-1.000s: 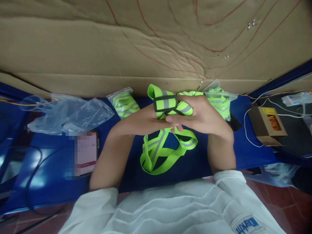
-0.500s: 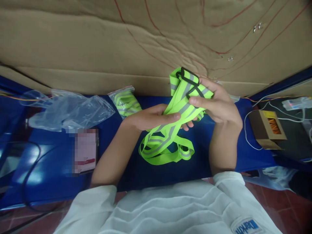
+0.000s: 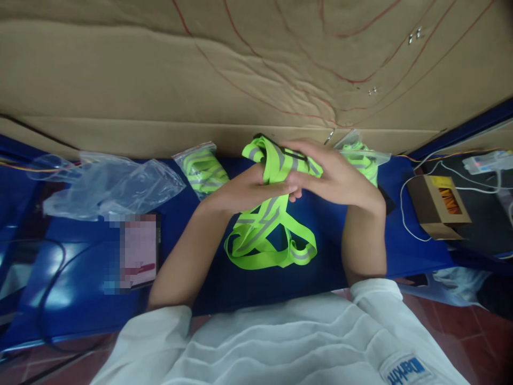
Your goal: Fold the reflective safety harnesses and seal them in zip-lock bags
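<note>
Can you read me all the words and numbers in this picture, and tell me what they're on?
"Darkh", then a blurred ending: blue letters on a patch on the white shirt.
Tablet-like screen: blocked out by pixelation, so unreadable.
Yellow label on the small cardboard box: too small to read.
Green strap in the hands: no writing I can make out.

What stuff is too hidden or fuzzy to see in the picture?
All in the head view:
1. Most fingers of the left hand: behind the green strap.
2. Part of the bag at the back right: the right hand covers it.
3. Details on the pink flat thing: blocky pixels.
4. Orange contents of the small box: too small to identify.
5. The white shirt's lower part: cut off by the bottom edge.
</note>
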Motion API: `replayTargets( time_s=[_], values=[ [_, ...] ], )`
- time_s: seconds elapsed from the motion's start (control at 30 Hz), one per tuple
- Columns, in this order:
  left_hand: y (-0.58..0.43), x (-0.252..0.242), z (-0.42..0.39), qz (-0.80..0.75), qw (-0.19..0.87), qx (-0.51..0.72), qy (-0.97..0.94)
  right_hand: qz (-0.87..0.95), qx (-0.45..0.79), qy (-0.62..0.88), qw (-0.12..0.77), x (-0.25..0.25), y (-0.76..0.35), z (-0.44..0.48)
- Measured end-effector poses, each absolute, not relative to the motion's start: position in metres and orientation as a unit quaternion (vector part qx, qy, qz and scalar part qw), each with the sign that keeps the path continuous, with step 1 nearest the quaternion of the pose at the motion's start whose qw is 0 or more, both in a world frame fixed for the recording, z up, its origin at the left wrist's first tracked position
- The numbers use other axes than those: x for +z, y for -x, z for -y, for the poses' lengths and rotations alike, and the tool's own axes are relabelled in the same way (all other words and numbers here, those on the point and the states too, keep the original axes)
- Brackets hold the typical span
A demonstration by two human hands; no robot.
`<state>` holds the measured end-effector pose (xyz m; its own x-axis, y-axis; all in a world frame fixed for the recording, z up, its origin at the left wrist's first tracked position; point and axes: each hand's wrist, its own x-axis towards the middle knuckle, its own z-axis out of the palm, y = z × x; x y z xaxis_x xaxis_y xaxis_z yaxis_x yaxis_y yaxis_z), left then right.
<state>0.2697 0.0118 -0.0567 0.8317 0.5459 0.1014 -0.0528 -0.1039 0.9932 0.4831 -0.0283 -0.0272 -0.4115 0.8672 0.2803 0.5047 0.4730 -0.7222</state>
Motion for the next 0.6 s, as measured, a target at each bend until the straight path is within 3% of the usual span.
replayTargets(
  time_s=[0.1,0.4,0.6],
  values=[
    [-0.268,-0.059,-0.015,-0.165,0.632,0.202,-0.730,0.828,0.264,0.407,0.281,-0.030,-0.478,0.028],
    [-0.271,-0.070,-0.017,-0.213,0.745,0.232,-0.588,0.803,0.218,0.436,0.343,-0.045,-0.458,0.016],
    [-0.263,-0.064,-0.021,-0.185,0.738,0.166,-0.627,0.789,0.289,0.434,0.326,-0.048,-0.458,0.013]
  ],
)
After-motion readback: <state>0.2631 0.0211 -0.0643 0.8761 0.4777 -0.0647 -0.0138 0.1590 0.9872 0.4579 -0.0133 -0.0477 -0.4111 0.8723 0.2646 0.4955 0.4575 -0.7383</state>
